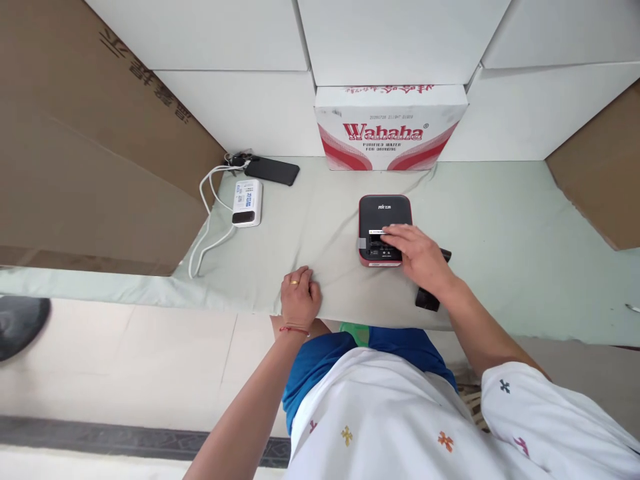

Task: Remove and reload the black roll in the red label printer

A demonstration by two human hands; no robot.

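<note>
A black device with a red rim (384, 213) lies on the pale green cloth, right of centre. My right hand (417, 257) rests over its lower right part, fingers stretched out near a dark recess with a white label. Whether the fingertips press on it cannot be made out. Partly hidden behind my right hand and wrist is a black object (427, 299) on the cloth. My left hand (301, 295) lies at the table's front edge with its fingers curled in; nothing shows in it.
A Wahaha carton (390, 130) stands at the back against white boxes (400, 40). To the left are a white power bank (247, 203) with a cable (205, 193) and a black phone (273, 171). Brown cardboard (100, 147) rises at the far left, and more (605, 167) at the right.
</note>
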